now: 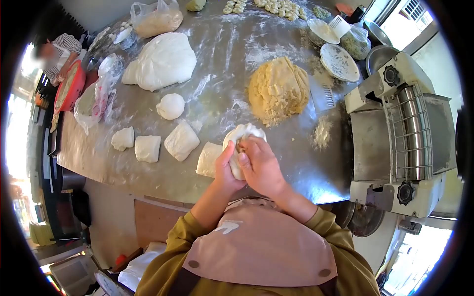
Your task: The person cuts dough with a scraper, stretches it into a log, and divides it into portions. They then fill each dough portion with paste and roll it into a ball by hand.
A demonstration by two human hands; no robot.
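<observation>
Both my hands meet over the front edge of the metal table. My left hand (228, 170) cups a white dough piece (236, 140) from the left and below. From the right, my right hand (261, 165) presses its fingers into the dough's opening, where a little yellowish stuff shows. Just left of my hands lies a cut dough piece (208, 159). Further left are another cut piece (181, 141), a squarish one (147, 148) and a small one (122, 139). A round white ball (170, 106) sits behind them. Beyond my hands stands a big crumbly yellow mound (279, 89).
A large white dough mass (168, 61) lies at the back left, near plastic bags (157, 18). A roller machine (412, 133) stands at the right, with a plate (339, 62) and bowls behind. A person (61, 54) is at the far left beside a red basin (69, 88).
</observation>
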